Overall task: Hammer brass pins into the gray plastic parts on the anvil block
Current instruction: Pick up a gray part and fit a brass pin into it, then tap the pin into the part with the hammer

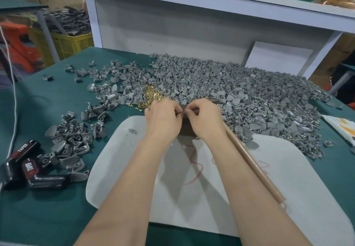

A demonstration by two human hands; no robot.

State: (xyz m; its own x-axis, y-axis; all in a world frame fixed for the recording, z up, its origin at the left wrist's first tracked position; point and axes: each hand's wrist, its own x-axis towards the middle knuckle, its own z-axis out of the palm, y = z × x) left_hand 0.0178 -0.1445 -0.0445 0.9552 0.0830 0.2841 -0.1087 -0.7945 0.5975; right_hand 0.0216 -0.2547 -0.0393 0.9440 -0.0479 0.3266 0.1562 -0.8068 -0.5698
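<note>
Both hands met fingertips over the anvil block (185, 128): left hand (163, 117) and right hand (205, 117) curled, pinching one small gray part (183, 109) between them. Pin not discernible. Hammer handle (255, 167) ran from under the right wrist toward the person. Brass pins (151, 94) lay just beyond the left hand. Loose parts heap (249, 92) beyond, white mat (230, 188) on green table (38, 101).

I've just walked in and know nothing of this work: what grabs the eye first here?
A huge heap of gray plastic parts spreads over the back and right of the green table. In the middle the left hand and right hand meet, fingers curled, over a dark block on a white mat; what lies between them is hidden. A glinting pile of brass pins sits just behind the left hand.
</note>
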